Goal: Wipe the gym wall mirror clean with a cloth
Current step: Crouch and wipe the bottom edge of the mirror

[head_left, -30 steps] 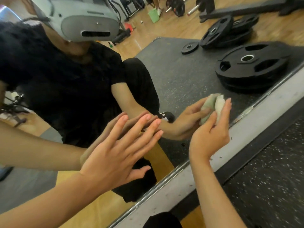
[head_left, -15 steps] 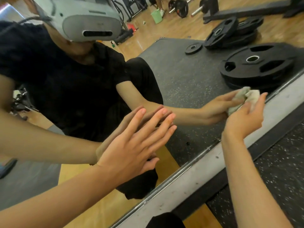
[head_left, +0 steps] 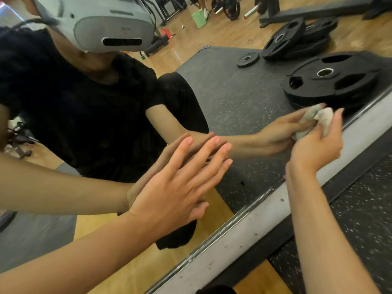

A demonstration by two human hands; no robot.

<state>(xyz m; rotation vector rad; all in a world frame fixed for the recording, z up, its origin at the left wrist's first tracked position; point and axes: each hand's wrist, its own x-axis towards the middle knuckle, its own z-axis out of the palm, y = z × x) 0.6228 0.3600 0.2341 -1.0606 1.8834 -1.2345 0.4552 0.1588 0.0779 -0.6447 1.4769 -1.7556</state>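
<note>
Cloth (head_left: 325, 118), pale and bunched into a wad, sits in the right hand (head_left: 314, 149). Fingers and thumb curl round it, and the wad is pressed to the mirror (head_left: 222, 92) low on the glass, just above the grey bottom frame (head_left: 244, 225). Cloth and its reflection meet, so contact with the glass looks real.

Left hand (head_left: 174, 187) carries nothing. Its fingers are straight and laid against the glass, fingertips meeting their reflection, well to the left of the cloth. It reads as a brace.

Key relation: in the head view the frame runs as a diagonal, lower left to upper right, and the cloth is near the upper-right end of what shows. Almost all visible glass lies left of and above the wad. Only the right hand can wipe; the left is nearer the middle of the glass but has no cloth. The left fingertips point roughly toward the right hand, with bare glass between the two.

Judgement: a stroke leftward along the bottom edge would pass under the braced left hand. A stroke higher up would meet it, so that hand would have to lift or shift first. Cannot tell from the glass which patches are already clean.

Reflected beside the cloth: stacked black weight plates (head_left: 331, 79). Speckled black floor (head_left: 360, 209) lies below the frame.
</note>
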